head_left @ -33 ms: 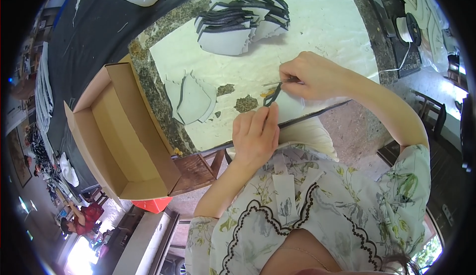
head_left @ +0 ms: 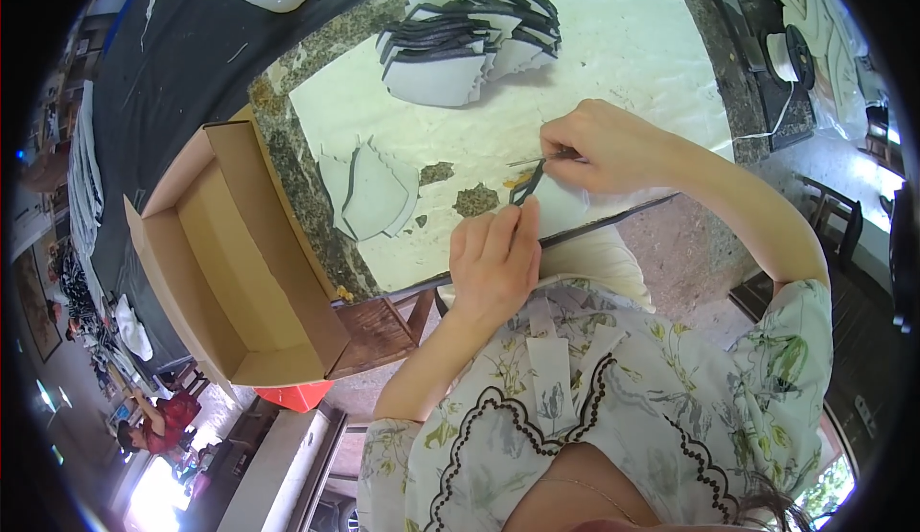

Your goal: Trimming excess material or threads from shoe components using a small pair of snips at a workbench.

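Thin tool [head_left: 567,155], seemingly, in right hand [head_left: 602,145]

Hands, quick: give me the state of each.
Left hand: fingertips at the dark edging of a white piece; whether pinched cannot be told.
Right hand: closed, holding a thin pointed tool.

The white sheet [head_left: 632,48] looks bright, glare burns lower left, and edges bend.

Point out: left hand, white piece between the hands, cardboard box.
Left hand [head_left: 494,259], head view: back of the hand.
White piece between the hands [head_left: 562,202], head view: its pale face.
Cardboard box [head_left: 240,259], head view: bare inside surface.
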### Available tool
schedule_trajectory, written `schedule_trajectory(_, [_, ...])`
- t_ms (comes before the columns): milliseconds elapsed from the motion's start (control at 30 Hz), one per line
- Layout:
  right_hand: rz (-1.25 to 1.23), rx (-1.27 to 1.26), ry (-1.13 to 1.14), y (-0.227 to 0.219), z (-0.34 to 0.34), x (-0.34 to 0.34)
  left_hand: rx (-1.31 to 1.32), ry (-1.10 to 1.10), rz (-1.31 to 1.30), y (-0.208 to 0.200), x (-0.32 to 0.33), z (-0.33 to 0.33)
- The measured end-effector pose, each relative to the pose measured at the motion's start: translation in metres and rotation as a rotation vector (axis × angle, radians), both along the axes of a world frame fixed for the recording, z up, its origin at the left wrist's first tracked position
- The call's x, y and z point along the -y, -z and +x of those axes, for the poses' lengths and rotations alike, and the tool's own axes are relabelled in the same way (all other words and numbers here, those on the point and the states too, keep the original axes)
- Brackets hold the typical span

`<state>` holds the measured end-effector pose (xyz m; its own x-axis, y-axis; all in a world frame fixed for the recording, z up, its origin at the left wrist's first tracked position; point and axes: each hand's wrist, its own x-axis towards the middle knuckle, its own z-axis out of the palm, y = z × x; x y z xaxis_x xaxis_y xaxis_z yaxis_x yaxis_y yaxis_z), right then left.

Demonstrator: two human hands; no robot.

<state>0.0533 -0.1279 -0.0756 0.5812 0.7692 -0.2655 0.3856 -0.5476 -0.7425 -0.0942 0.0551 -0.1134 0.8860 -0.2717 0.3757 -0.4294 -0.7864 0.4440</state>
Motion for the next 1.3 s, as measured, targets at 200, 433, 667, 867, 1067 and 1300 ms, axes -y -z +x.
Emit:
schedule_trajectory(200, [-0.054, -0.011, -0.043, -0.01, 0.009, -0.001, 0.011, 0.036, 0.146, -0.01, 0.002, 0.011])
schedule_trajectory(433, [-0.103, 0.064, -0.121, -0.004, 0.017, -0.005, -0.02, 0.045, 0.204, -0.006, 0.003, 0.008])
schedule_trajectory(667, [-0.135, 0.101, -0.108, -0.006, 0.014, -0.005, -0.161, 0.086, 0.201, -0.018, 0.004, 0.021])
schedule_trajectory(867, [-0.144, 0.02, -0.057, -0.012, 0.021, 0.001, -0.163, 0.117, 0.254, -0.024, 0.007, 0.028])
schedule_trajectory(1067, [-0.126, -0.016, -0.033, -0.014, 0.029, 0.01, -0.194, 0.161, 0.294, -0.034, 0.009, 0.035])
schedule_trajectory(1300, [-0.2, -0.047, -0.015, -0.009, 0.032, 0.012, -0.228, 0.193, 0.375, -0.037, 0.012, 0.04])
